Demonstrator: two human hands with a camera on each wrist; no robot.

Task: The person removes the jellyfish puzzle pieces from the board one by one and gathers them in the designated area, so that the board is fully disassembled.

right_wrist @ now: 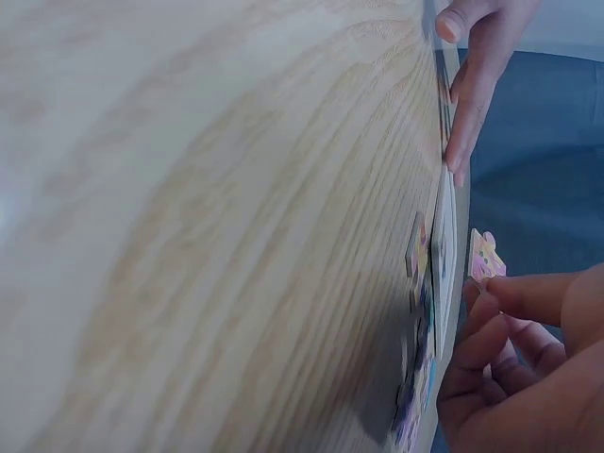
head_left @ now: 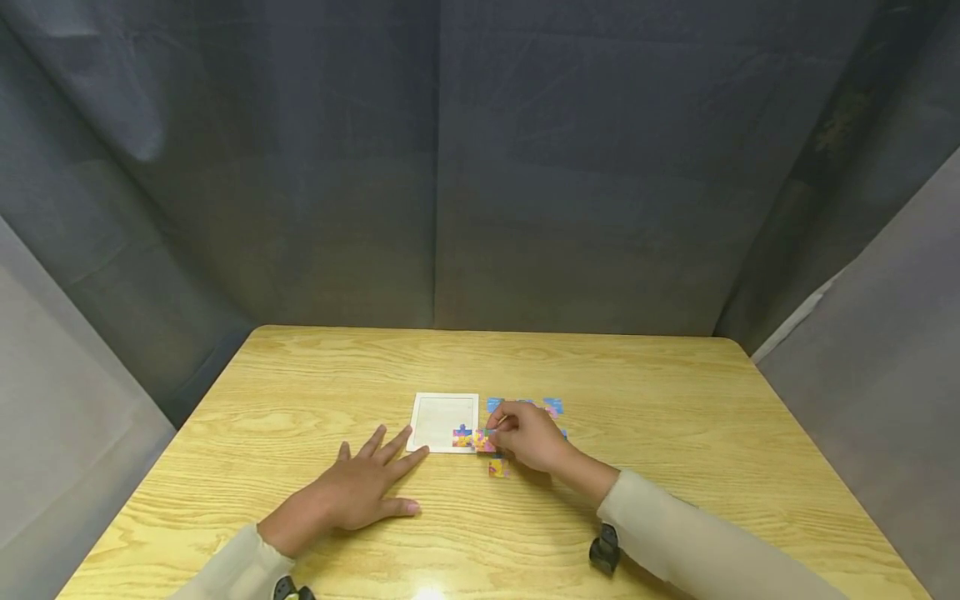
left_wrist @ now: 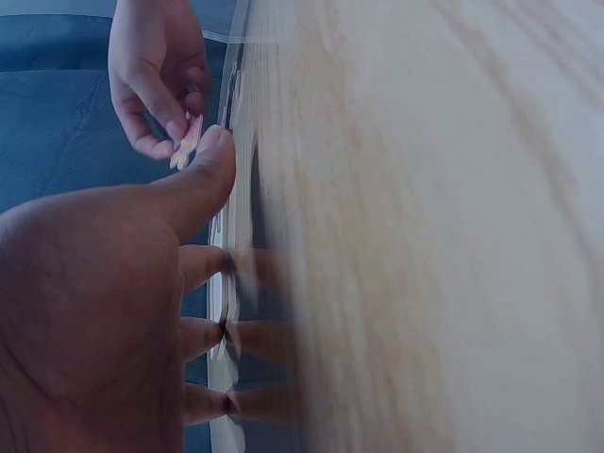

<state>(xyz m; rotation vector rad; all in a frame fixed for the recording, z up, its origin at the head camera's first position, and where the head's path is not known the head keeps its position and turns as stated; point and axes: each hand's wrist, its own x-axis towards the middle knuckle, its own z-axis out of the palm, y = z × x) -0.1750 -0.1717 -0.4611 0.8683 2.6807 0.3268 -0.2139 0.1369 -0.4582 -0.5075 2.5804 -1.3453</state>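
Note:
My right hand (head_left: 531,435) pinches a pink and yellow jigsaw piece (head_left: 483,441) between thumb and fingertips, over the right edge of a white square puzzle tray (head_left: 412,423). In the right wrist view the pinched piece stands tilted, above the table. Inside the tray, by its near right corner, lies another jigsaw piece (head_left: 461,438) with a blue knob. With fingers spread, my left hand (head_left: 362,492) rests on the table, fingertips at the tray's near left corner. A yellow piece (head_left: 498,468) lies just in front of the tray.
Several blue and pink jigsaw pieces (head_left: 553,406) lie right of the tray, partly hidden behind my right hand. The wooden table (head_left: 637,375) ends at a far edge before a dark curtain (head_left: 585,208). Pale panels (head_left: 60,417) stand at both sides.

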